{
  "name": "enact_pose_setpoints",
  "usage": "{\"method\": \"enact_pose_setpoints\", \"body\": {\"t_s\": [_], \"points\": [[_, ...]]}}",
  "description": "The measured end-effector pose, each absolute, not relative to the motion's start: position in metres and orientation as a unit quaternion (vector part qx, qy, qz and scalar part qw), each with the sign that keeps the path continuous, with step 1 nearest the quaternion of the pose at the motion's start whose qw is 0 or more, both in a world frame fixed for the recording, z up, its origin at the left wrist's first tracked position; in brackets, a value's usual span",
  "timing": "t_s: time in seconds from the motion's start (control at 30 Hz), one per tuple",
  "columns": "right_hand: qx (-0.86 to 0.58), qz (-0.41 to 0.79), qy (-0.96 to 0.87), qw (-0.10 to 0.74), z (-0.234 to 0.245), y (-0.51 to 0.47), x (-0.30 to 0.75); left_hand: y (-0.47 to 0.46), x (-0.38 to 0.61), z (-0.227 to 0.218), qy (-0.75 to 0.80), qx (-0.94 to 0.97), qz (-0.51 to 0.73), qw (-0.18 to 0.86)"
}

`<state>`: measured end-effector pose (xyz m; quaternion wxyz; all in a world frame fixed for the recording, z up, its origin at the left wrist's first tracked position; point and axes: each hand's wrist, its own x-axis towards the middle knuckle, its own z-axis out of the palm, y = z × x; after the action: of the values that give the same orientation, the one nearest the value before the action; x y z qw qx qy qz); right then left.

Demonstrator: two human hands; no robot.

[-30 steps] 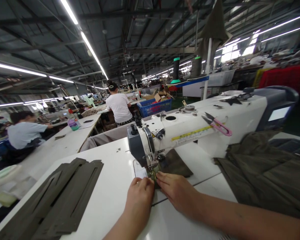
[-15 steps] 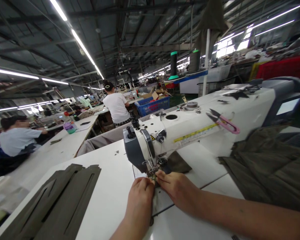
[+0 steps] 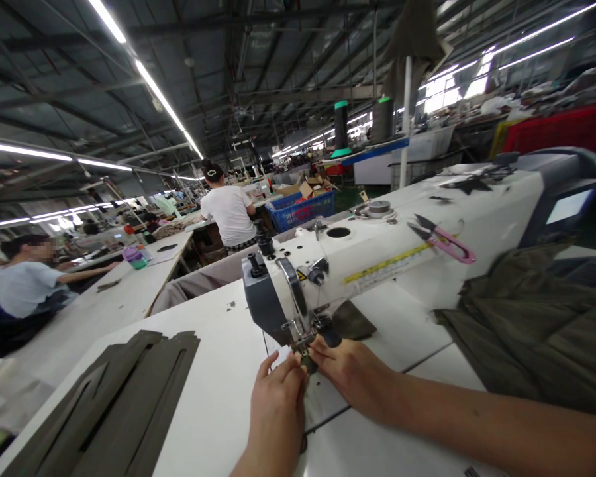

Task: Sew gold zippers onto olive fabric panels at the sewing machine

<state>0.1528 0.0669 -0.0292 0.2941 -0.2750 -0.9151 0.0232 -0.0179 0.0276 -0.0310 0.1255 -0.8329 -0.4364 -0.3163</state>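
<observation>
A white sewing machine stands in front of me, its presser foot and needle down between my hands. A small piece of olive fabric lies under the foot. My left hand pinches its left side close to the needle, with one finger lifted off a little. From the right, my right hand presses its bent fingertips on the same piece, which they partly hide. A small white piece, whose kind I cannot make out, shows beside my left fingers. Another olive fabric piece lies behind my right hand.
Cut olive panels are stacked on the table at left. A heap of olive fabric sits at right. Pink-handled thread snips rest on the machine arm. Thread cones stand behind. Two co-workers sit at other tables.
My left hand's index finger has lifted and stretched forward, and more of the olive fabric shows between my hands. The right hand stays nearly in place. At left, a co-worker's arm has reached forward.
</observation>
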Motion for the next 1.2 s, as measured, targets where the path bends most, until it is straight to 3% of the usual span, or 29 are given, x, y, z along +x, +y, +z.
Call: {"method": "enact_pose_setpoints", "body": {"t_s": [1.2], "points": [[-0.287, 0.070, -0.908, 0.298, -0.0301, 0.0716, 0.1492, 0.0315, -0.0157, -0.0286, -0.451, -0.828, -0.316, 0.104]]}}
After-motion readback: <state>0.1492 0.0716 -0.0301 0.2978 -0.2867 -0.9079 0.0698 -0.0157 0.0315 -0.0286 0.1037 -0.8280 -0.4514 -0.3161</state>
